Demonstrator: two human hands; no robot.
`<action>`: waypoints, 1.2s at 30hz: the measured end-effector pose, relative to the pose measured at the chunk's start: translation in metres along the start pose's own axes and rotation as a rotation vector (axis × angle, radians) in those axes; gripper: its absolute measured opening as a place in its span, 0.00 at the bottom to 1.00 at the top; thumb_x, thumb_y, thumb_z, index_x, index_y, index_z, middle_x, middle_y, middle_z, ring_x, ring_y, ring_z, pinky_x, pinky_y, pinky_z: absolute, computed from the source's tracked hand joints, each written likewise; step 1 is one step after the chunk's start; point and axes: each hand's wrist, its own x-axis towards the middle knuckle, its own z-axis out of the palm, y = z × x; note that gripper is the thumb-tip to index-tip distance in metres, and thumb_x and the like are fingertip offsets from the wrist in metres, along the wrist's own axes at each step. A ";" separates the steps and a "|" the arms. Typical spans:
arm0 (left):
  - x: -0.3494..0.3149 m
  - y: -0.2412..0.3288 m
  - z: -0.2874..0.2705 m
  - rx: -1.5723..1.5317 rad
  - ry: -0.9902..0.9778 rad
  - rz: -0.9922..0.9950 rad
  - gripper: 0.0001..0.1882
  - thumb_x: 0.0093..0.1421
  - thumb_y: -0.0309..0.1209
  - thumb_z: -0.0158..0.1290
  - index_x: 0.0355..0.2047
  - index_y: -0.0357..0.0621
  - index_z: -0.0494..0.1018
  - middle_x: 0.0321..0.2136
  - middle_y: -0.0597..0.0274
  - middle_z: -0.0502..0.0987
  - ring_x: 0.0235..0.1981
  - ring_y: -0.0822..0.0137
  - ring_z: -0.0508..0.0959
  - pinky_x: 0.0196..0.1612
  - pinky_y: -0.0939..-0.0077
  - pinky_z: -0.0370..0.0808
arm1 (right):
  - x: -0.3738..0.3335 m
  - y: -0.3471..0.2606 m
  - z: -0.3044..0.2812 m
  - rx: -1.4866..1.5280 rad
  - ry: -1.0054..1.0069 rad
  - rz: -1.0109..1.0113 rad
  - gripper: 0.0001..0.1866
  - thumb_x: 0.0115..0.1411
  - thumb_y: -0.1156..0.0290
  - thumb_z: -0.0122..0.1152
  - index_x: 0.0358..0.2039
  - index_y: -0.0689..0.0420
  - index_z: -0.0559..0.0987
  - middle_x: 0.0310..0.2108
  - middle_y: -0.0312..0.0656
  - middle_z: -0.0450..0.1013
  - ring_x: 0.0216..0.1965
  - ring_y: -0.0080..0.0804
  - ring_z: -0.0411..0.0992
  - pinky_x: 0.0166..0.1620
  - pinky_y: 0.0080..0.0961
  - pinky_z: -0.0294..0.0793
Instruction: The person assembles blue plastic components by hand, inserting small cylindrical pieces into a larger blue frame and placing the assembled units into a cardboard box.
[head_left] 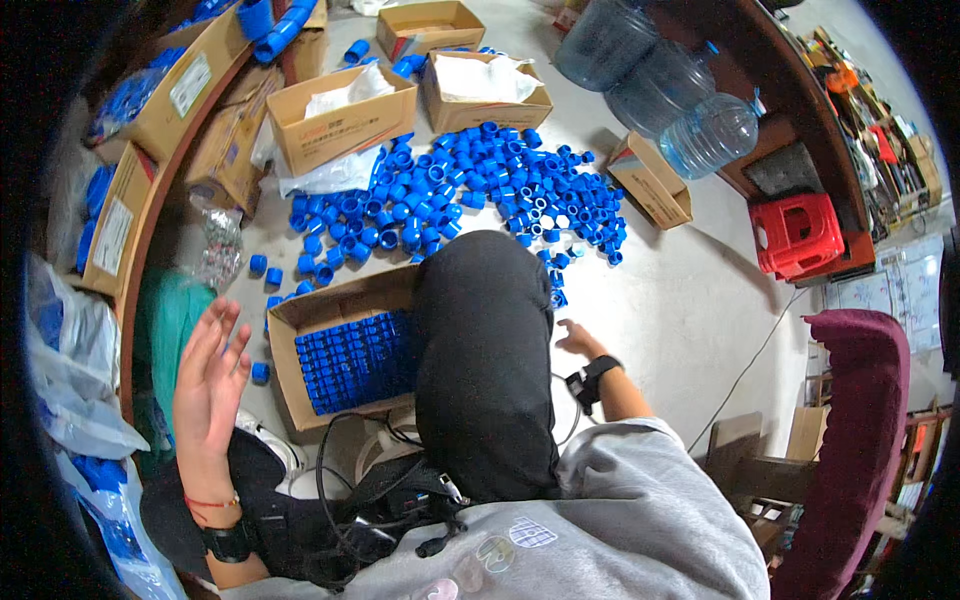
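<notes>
The caps (470,195) lie in a loose blue heap on the floor (690,290), straight ahead of the person's knee (485,350), with strays scattered toward the edges. They look like small, hard plastic pieces: light, stiff, probably a bit slick, and unlikely to break if dropped. Judging by the shape, each is best pinched across its rim between thumb and finger, or scooped several at once.

Just this side of the heap a box (345,350) sits against the knee, holding caps packed in neat rows (only partly full, it seems). The right hand (575,340) reaches low beside the knee toward the near edge of the heap; it is mostly hidden, so I cannot tell how its fingers stand or whether it has a cap. The left hand (208,375) is raised, palm open, fingers spread and holding nothing, just left of the box.

The floor is pale, smooth concrete. Around it stand more cartons (340,115) with white liners, clear water jugs (650,90), a red stool (797,232) and a maroon chair (860,420).
</notes>
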 end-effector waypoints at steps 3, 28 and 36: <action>-0.003 0.000 -0.007 -0.032 0.077 -0.019 0.19 0.50 0.30 0.42 0.44 0.44 0.56 0.41 0.67 0.59 0.38 0.75 0.61 0.35 0.87 0.60 | -0.010 -0.014 0.041 0.064 0.318 -0.083 0.29 0.35 0.71 0.55 0.42 0.56 0.61 0.38 0.57 0.58 0.42 0.49 0.57 0.44 0.30 0.59; 0.001 0.001 0.018 0.008 0.047 0.003 0.17 0.51 0.30 0.41 0.43 0.42 0.57 0.39 0.65 0.62 0.36 0.72 0.63 0.34 0.86 0.62 | -0.005 -0.044 0.088 -0.296 0.439 -0.332 0.12 0.37 0.78 0.50 0.28 0.57 0.71 0.38 0.44 0.60 0.37 0.40 0.61 0.37 0.27 0.63; -0.002 0.007 0.029 0.027 0.031 0.037 0.15 0.50 0.31 0.44 0.39 0.44 0.60 0.36 0.68 0.64 0.36 0.75 0.65 0.33 0.87 0.61 | -0.030 -0.034 0.072 -0.339 0.437 -0.352 0.11 0.38 0.79 0.51 0.27 0.58 0.71 0.32 0.44 0.64 0.32 0.37 0.64 0.33 0.25 0.65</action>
